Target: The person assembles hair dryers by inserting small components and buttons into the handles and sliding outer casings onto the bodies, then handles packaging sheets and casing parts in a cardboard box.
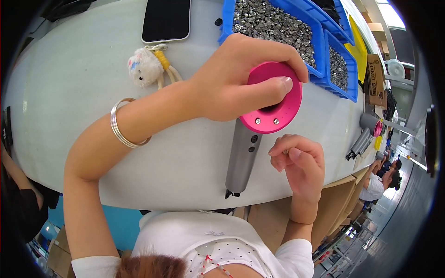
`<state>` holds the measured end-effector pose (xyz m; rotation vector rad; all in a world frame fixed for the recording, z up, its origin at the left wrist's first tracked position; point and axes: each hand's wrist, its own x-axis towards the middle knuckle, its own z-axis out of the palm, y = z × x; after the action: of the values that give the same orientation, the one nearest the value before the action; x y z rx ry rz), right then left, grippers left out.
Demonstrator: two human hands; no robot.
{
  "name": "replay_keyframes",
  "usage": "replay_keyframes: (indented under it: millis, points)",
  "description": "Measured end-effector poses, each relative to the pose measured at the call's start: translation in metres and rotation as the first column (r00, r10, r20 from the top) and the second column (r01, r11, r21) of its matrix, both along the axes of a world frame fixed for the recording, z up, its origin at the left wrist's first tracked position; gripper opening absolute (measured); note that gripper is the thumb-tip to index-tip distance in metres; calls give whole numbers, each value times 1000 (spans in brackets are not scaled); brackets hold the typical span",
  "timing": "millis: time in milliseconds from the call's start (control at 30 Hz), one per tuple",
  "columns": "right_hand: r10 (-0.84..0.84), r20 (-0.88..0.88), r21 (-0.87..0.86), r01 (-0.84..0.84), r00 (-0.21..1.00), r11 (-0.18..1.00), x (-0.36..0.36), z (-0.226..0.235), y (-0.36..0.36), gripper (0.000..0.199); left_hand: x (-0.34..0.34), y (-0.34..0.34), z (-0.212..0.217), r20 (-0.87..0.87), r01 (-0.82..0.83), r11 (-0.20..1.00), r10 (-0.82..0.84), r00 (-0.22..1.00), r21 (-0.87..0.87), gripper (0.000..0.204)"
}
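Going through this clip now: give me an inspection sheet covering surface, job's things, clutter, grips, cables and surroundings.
Surface: white table.
Job's things: gray-and-pink hair dryer; blue trays of small metal parts.
Clutter: phone and plush charm, left of the trays.
Grips: left hand clasps the dryer's pink ring; right hand curls around a small item, too small to identify.
Cables: short black ends at the handle's tip, possibly wiring.
Surroundings: similar gray-and-pink unit, cardboard box and person in white, rightward.
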<state>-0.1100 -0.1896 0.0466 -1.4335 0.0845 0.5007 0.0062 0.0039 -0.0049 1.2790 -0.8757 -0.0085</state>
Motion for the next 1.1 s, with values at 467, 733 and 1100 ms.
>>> replay_keyframes:
  millis: [467,733,1100]
  points:
    - [393,703,-650,313,592,692,-6,-10,27,27,1,0,-1,33,-19,1000,19,999,3,31]
    - [602,747,-660,422,281,622,9,-24,29,29,0,-2,-4,28,-18,999,19,999,-29,30]
    - [813,557,-722,585,172,371,-14,-26,25,24,-2,-8,-5,-46,-84,989,79,996,-121,23]
